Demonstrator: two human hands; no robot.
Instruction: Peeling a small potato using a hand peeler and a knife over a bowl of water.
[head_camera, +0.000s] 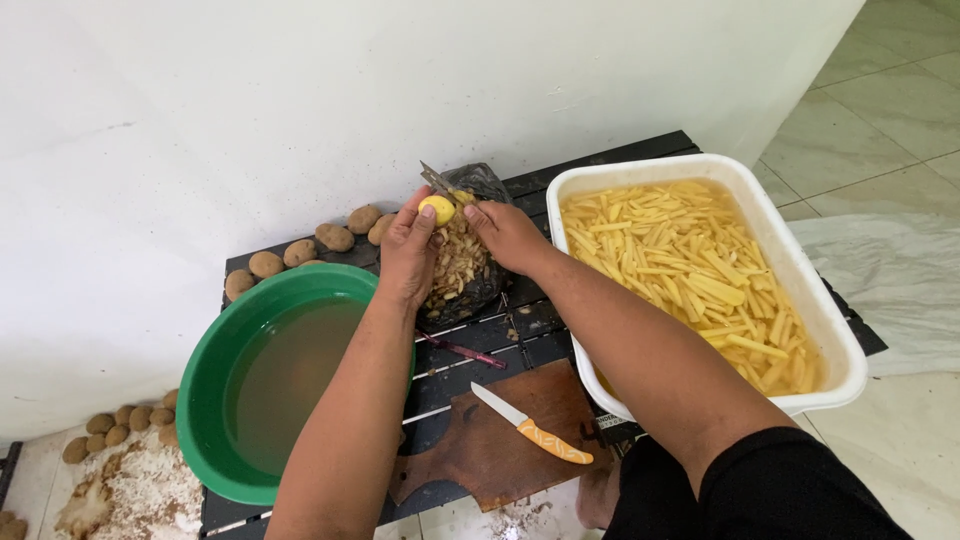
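Observation:
My left hand (408, 250) holds a small peeled yellow potato (437, 209) over a black bag of peelings (462, 265). My right hand (508, 233) grips a peeler (440, 184) whose metal blade rests against the top of the potato. Both hands meet above the bag, at the back of a low black slatted table (600, 165). Peel scraps fill the bag beneath them.
A green basin of cloudy water (215, 370) stands at left, a white tub of cut potato sticks (790, 265) at right. An orange-handled knife (532, 428) lies on a wooden board (480, 455); a dark red tool (462, 350) lies nearby. Unpeeled potatoes (300, 250) line the wall.

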